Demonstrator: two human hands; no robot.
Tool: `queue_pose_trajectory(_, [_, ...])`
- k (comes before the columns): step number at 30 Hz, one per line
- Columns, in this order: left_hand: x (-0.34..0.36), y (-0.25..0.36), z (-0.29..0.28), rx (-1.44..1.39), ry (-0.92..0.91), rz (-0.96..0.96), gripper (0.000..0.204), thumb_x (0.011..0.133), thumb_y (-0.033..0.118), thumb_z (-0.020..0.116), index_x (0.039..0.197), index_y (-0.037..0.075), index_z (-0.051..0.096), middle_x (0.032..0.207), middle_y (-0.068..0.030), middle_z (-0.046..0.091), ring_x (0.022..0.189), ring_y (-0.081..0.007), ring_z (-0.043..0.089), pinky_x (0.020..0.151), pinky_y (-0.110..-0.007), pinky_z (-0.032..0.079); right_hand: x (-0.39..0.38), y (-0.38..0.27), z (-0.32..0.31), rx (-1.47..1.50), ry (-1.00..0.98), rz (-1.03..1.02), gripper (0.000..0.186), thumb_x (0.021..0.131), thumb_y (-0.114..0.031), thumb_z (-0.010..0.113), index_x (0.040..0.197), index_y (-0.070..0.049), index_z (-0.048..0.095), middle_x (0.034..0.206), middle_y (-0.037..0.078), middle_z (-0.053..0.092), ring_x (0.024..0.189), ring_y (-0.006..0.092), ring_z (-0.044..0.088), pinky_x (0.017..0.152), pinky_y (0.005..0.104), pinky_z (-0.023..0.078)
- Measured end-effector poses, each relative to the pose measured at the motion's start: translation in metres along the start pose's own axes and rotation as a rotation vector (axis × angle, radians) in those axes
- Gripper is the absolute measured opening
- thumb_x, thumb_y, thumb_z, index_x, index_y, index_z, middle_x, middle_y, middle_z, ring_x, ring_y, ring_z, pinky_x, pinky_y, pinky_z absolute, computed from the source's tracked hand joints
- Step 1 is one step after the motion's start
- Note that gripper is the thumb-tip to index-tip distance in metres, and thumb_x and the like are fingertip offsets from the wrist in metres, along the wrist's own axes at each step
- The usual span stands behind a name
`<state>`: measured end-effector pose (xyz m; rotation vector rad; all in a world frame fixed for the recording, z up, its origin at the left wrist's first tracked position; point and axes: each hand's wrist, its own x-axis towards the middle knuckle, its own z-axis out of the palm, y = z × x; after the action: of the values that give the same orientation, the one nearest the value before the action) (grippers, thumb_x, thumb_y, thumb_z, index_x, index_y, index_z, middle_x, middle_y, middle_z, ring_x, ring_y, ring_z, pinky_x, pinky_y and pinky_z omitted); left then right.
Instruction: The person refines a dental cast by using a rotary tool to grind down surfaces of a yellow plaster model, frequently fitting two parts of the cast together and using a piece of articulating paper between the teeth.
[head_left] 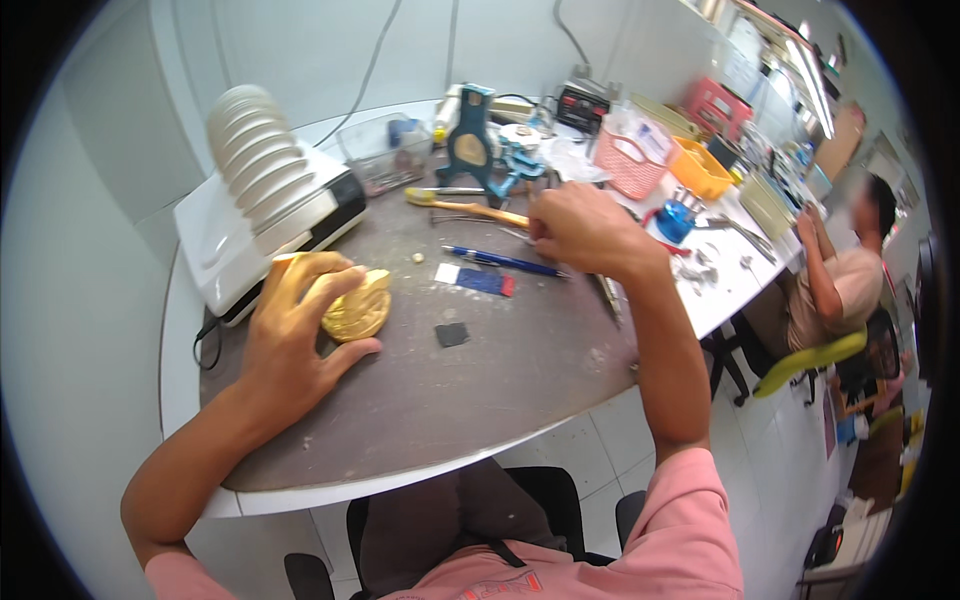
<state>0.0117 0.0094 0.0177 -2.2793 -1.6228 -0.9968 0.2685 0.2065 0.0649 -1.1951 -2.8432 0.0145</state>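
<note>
Gold piece, centre-left, clamped by left hand | right hand at brush, grip unclear | likely tool pickup; next wants firm hold

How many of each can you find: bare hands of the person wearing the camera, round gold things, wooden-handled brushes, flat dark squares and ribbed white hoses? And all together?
Bare hands: 2 (left hand, right hand)
Round, textured gold piece: 1
Wooden-handled brush with yellowish bristles: 1
Small, flat dark square: 1
Thick, ribbed white hose: 1
Total: 6
</note>
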Motion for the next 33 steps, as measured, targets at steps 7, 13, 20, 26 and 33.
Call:
queue_pose_trajectory(7, [0.001, 0.0, 0.002, 0.0, -0.024, -0.04, 0.062, 0.064, 0.014, 0.088, 0.118, 0.005, 0.058, 0.116, -0.0133, 0.059, 0.108, -0.0326, 0.055, 0.094, -0.041, 0.045, -0.037, 0.06, -0.008, 0.419, 0.485, -0.047, 0.012, 0.08, -0.006, 0.067, 0.091, 0.0, 0.066, 0.081, 0.007, 0.068, 0.077, 0.0125, 0.065, 0.073, 0.0285, 0.054])
queue_pose_trajectory(13, [0.003, 0.006, 0.007, -0.032, -0.024, -0.079, 0.061, 0.064, 0.01, 0.087, 0.117, 0.005, 0.057, 0.115, -0.0125, 0.057, 0.108, -0.0319, 0.054, 0.095, -0.041, 0.044, -0.098, 0.275, 0.022, 0.9, 1.107, 0.501, 0.025, 0.089, -0.01, 0.065, 0.108, 0.006, 0.065, 0.09, 0.008, 0.068, 0.074, 0.0106, 0.065, 0.066, 0.023, 0.055])
queue_pose_trajectory(20, [0.004, 0.006, 0.006, -0.02, -0.012, -0.078, 0.062, 0.062, 0.007, 0.086, 0.116, 0.005, 0.056, 0.115, -0.0122, 0.058, 0.109, -0.0324, 0.053, 0.096, -0.042, 0.043, -0.154, 0.416, 0.067, -0.028, 1.013, 1.158, 0.023, 0.075, -0.024, 0.076, 0.091, -0.008, 0.073, 0.084, 0.007, 0.074, 0.082, 0.0209, 0.072, 0.076, 0.0335, 0.056])
queue_pose_trajectory(26, [0.006, 0.01, 0.007, -0.002, -0.02, -0.08, 0.064, 0.063, 0.006, 0.086, 0.119, 0.005, 0.056, 0.117, -0.013, 0.057, 0.112, -0.0329, 0.053, 0.097, -0.042, 0.043, -0.154, 0.448, 0.075, -0.013, 0.809, 1.24, 0.029, 0.071, -0.035, 0.075, 0.093, -0.017, 0.077, 0.093, 0.008, 0.075, 0.091, 0.0282, 0.071, 0.083, 0.0391, 0.055])
queue_pose_trajectory(33, [0.008, 0.007, 0.009, -0.007, -0.049, -0.058, 0.063, 0.067, 0.006, 0.084, 0.123, 0.006, 0.054, 0.122, -0.0141, 0.055, 0.118, -0.0336, 0.051, 0.101, -0.042, 0.042, -0.169, 0.484, 0.082, 0.006, 0.736, 1.185, 0.036, 0.07, -0.035, 0.079, 0.099, -0.014, 0.076, 0.102, 0.009, 0.074, 0.095, 0.0283, 0.071, 0.086, 0.0401, 0.054])
